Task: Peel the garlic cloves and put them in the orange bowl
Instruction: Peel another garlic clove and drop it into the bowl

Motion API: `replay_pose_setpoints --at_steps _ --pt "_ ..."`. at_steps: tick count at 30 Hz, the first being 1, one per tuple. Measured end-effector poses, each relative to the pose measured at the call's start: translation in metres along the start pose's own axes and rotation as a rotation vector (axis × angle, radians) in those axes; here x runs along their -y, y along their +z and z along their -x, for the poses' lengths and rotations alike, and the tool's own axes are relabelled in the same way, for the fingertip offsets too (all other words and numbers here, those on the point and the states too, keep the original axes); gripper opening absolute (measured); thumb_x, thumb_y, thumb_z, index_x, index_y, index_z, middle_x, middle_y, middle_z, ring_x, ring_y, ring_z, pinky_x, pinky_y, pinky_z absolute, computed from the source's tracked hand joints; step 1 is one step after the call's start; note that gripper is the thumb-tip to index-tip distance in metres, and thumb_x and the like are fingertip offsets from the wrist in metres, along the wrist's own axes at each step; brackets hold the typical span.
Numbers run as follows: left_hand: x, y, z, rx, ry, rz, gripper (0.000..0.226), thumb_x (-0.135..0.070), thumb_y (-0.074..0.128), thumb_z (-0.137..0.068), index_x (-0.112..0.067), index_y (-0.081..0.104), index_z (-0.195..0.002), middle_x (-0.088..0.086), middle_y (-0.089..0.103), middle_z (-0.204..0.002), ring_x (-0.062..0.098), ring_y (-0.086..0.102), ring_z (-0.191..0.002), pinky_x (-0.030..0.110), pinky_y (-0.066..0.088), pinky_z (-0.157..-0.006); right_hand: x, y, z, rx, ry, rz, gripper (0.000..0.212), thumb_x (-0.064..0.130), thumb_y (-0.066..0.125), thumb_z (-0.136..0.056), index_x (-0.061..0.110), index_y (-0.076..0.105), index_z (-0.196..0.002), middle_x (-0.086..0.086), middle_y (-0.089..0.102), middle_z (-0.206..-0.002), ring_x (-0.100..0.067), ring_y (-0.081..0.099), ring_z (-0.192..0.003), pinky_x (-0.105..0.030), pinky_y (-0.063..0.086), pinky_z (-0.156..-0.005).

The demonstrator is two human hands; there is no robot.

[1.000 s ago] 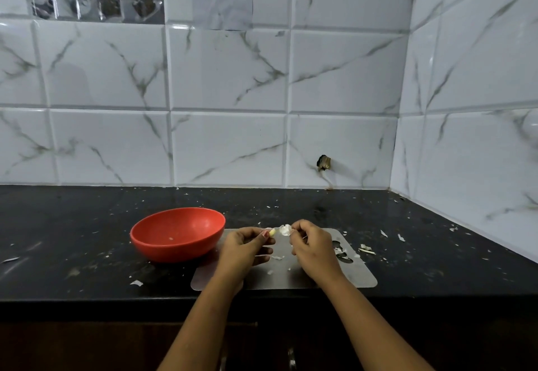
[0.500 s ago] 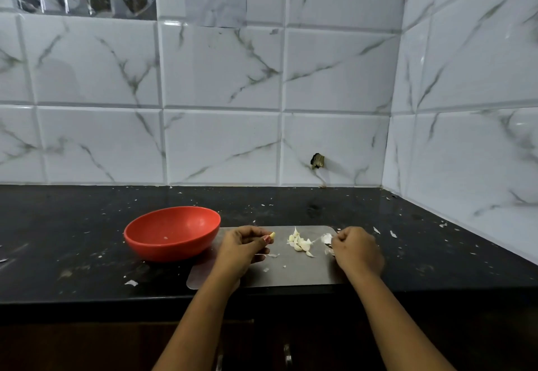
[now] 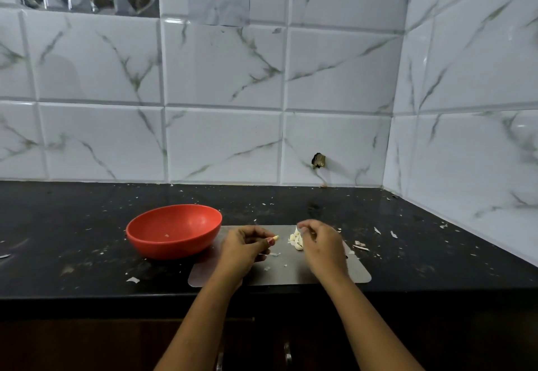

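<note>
Left grip (image 3: 243,247) pinches a garlic clove (image 3: 275,237); our right grip (image 3: 321,244), blurred, we cannot read. Such a fingertip hold may drop it short of the orange bowl (image 3: 174,242).

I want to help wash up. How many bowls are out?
1: the orange bowl sits on the black counter, just left of the cutting board. None looks hidden.

White marble-veined wall tiles (image 3: 221,65) meet a speckled black countertop (image 3: 72,204).

Orange bowl (image 3: 174,229): smooth plastic, slight sheen. Cutting mat (image 3: 356,271): matt grey. Counter (image 3: 72,225): dark speckled stone. Wall tiles (image 3: 221,65): glossy marble-look.
</note>
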State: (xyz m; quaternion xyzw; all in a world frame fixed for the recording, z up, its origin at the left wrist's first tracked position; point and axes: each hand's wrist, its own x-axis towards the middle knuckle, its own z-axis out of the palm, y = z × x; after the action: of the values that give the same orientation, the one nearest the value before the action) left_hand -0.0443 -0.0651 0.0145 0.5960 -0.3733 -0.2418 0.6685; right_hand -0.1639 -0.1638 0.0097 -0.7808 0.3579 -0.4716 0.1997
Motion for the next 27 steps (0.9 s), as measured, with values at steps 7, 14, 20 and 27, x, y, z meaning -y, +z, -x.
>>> replay_pose_setpoints --at_steps 7,14,20,27 --pt "-0.002 -0.001 0.005 -0.105 0.054 -0.028 0.015 0.007 0.065 -0.081 -0.007 0.068 -0.078 0.004 0.067 -0.068 0.011 0.059 -0.061 0.016 0.051 -0.052 0.032 0.022 0.014 0.12 -0.027 -0.177 0.016 0.017 0.06 -0.093 0.012 0.074 -0.098 0.0 0.07 -0.086 -0.005 0.06 -0.074 -0.011 0.043 -0.064" --pt "-0.001 0.001 0.005 -0.193 0.091 -0.145 0.01 0.007 0.065 -0.082 -0.001 0.068 -0.086 0.006 0.068 -0.074 0.014 0.064 -0.069 0.015 0.054 -0.055 0.033 0.026 0.02 0.119 -0.052 -0.131 0.021 0.004 0.057 -0.09 0.004 0.072 -0.104 -0.009 0.073 -0.098 -0.018 0.067 -0.091 -0.02 0.05 -0.081" --pt "-0.001 0.0 0.004 -0.237 0.098 -0.271 0.013 0.0 0.07 -0.079 -0.013 0.071 -0.076 0.001 0.071 -0.072 0.012 0.069 -0.067 0.028 0.059 -0.068 0.038 0.032 0.019 0.106 -0.042 -0.082 0.022 0.005 0.056 -0.089 0.004 0.072 -0.103 -0.009 0.073 -0.099 -0.018 0.066 -0.093 -0.019 0.048 -0.078" --pt "-0.002 0.0 0.004 -0.231 0.088 -0.361 0.015 -0.003 0.071 -0.073 -0.016 0.07 -0.067 -0.002 0.069 -0.063 0.004 0.063 -0.057 0.022 0.053 -0.066 0.035 0.039 0.02 0.167 -0.068 0.041 0.025 0.004 0.048 -0.09 0.003 0.065 -0.108 -0.013 0.068 -0.105 -0.026 0.061 -0.099 -0.03 0.044 -0.081"
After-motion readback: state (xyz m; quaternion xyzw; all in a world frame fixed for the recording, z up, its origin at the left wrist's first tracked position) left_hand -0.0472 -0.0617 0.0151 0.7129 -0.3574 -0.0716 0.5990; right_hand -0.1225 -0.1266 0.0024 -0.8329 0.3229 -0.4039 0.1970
